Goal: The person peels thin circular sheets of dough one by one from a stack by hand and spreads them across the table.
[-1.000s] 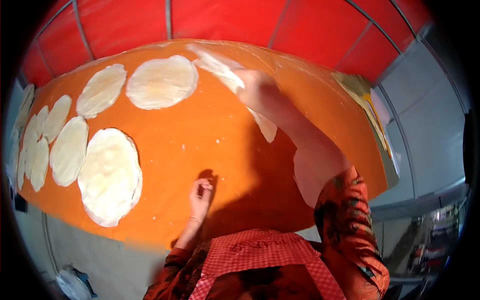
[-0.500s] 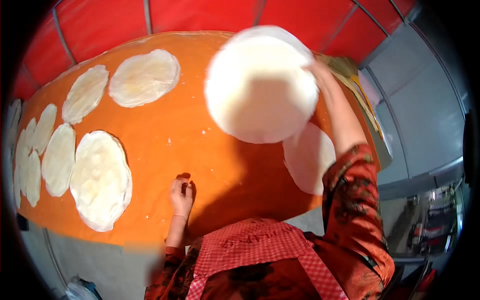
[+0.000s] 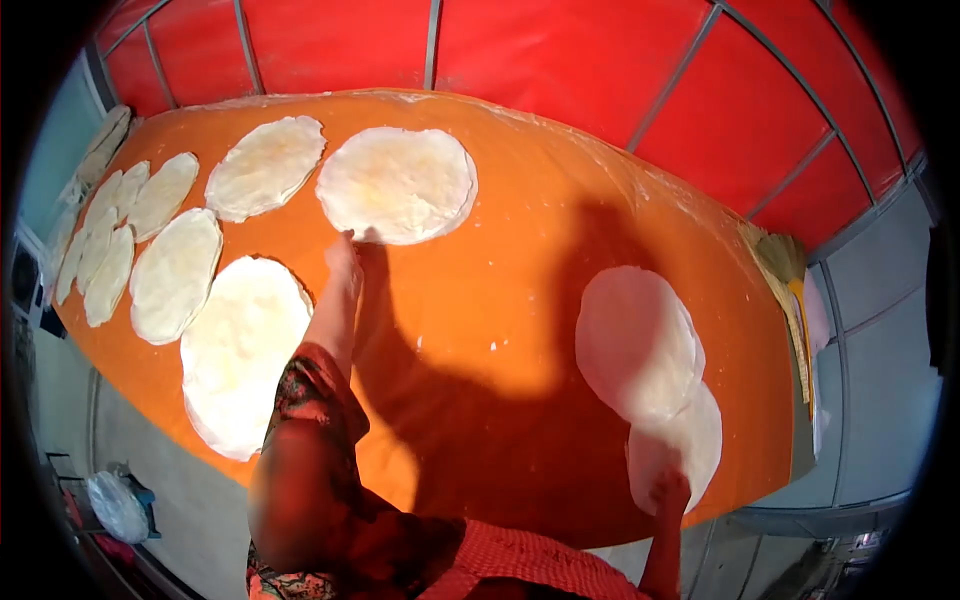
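Thin round dough sheets lie on an orange-covered table [image 3: 450, 300]. My left hand [image 3: 343, 260] reaches to the near edge of a pale dough sheet [image 3: 398, 185] at the back. Its fingertips meet that edge, but blur hides whether they pinch it. At the front right my right hand [image 3: 670, 492], in shadow, rests with fingers apart on the lower part of a dough sheet [image 3: 682, 435]. A larger dough sheet [image 3: 635, 340] overlaps that one from above. Beside my left forearm is a thick-looking dough sheet [image 3: 240, 355].
More dough sheets [image 3: 175, 275] cluster at the table's left end. A red panelled wall [image 3: 540, 70] rises behind the table. At the right edge lies a brush with a yellow handle [image 3: 797, 290]. A plastic-wrapped bundle [image 3: 118, 507] stands low at left.
The large dough sheet that my right hand held up now lies on the table at right. My right hand has come down toward me. My left hand has stretched forward to the back dough sheet.
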Action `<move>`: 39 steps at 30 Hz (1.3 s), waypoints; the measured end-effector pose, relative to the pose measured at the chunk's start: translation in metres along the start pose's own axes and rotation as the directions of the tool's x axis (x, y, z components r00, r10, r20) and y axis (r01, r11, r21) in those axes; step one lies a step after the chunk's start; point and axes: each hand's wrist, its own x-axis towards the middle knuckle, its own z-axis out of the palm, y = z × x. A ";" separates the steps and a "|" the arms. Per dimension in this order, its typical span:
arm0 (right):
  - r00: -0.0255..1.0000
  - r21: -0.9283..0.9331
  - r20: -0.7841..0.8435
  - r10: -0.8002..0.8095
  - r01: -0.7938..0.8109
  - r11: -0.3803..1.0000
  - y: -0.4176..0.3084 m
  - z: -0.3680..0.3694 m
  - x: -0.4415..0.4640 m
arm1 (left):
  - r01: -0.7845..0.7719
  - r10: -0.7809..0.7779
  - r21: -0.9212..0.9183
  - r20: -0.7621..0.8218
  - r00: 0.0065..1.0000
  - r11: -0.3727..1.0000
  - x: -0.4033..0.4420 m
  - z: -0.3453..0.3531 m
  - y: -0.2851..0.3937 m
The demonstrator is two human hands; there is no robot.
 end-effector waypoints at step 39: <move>0.680 -0.246 0.724 -0.117 0.413 0.877 -0.035 0.315 -0.132 | -0.624 0.159 0.457 0.713 0.683 0.634 -0.473 -0.149 -0.029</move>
